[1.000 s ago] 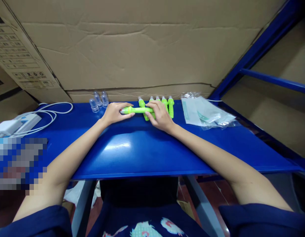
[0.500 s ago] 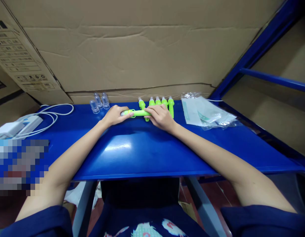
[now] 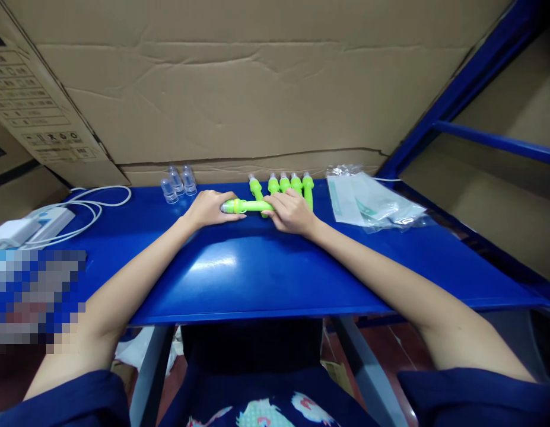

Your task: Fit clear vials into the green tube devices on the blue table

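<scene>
A lime-green stick (image 3: 256, 206) with a clear tip and a yellow band lies level across the gap between my hands. My right hand (image 3: 292, 212) is closed around its right end. At the clear-tipped left end, my left hand (image 3: 209, 207) curls about it, with the thumb along the lower side and fingers above. Behind my right hand stand or lean several similar green sticks with clear tips (image 3: 307, 182), their lower parts partly covered by the hand. One more green stick (image 3: 256, 187) slants just left of them, passing behind the held one.
Three clear plastic caps (image 3: 188, 181) stand at the back left. White cables and a white adapter (image 3: 16, 232) lie on the far left. Clear bags with pale sheets (image 3: 368, 201) rest on the right. Cardboard (image 3: 239, 101) walls the back of the blue table (image 3: 266, 279).
My left thumb has slid off the stick's front to its lower side, and the left fingers now reach round the clear end. The stick's head shows more fully. My right hand barely moved.
</scene>
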{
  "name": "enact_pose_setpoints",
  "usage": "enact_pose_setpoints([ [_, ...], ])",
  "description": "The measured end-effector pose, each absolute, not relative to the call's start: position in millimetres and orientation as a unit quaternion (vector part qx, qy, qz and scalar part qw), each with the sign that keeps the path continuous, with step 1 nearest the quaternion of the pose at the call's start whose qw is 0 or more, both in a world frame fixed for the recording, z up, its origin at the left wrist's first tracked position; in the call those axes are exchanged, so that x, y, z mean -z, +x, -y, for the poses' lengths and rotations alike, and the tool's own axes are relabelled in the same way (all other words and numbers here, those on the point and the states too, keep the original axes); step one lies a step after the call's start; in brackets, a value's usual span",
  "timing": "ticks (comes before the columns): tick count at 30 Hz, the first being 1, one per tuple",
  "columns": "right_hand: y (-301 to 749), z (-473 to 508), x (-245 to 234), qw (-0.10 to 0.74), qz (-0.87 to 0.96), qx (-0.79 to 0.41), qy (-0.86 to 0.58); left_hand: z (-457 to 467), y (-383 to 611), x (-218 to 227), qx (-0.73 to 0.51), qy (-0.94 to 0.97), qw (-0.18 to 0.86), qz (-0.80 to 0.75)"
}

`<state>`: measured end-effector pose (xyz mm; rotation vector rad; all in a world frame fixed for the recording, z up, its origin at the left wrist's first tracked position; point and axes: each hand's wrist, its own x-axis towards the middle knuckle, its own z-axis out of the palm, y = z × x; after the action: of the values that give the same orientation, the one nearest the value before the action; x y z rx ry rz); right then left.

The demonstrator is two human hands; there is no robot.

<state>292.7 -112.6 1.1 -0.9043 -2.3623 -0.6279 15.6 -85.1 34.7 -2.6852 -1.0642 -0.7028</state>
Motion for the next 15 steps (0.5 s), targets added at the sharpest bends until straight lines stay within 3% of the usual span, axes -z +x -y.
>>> enact_pose_setpoints([
  [15, 285, 127, -6, 0.217, 0.877, 0.117, -0.414, 85, 11, -34, 0.211, -0.912, 0.157, 0.315],
])
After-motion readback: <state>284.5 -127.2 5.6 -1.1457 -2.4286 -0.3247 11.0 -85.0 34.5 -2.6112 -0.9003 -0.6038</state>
